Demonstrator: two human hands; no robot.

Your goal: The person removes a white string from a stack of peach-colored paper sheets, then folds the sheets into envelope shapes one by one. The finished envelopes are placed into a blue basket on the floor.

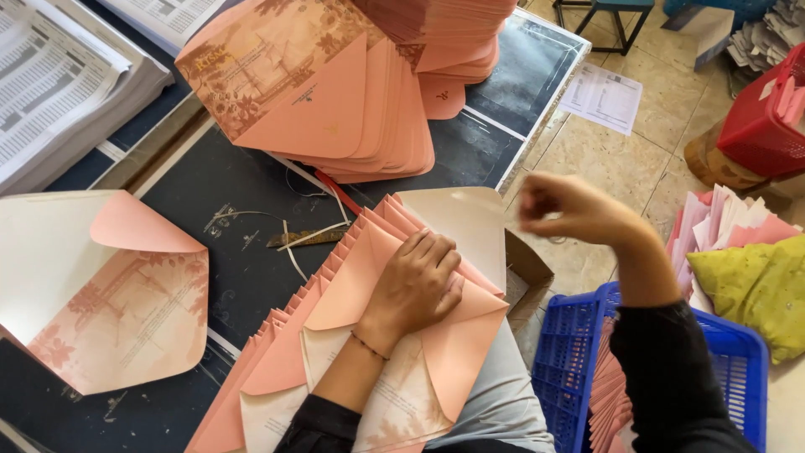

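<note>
Under the left hand [417, 285] – palm flat, its grip spread – lies the fanned row of envelopes [335, 335]; the right hand [563, 206] hovers curled, well off rightward, pinching nothing visible.

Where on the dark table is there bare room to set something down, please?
The widest bare patch of the table lies between the single envelope and the fanned envelopes under the left hand, below the string. The far side is crowded by the envelope stack and paper pile.

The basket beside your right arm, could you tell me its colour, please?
The basket is blue; the head view shows it.
</note>
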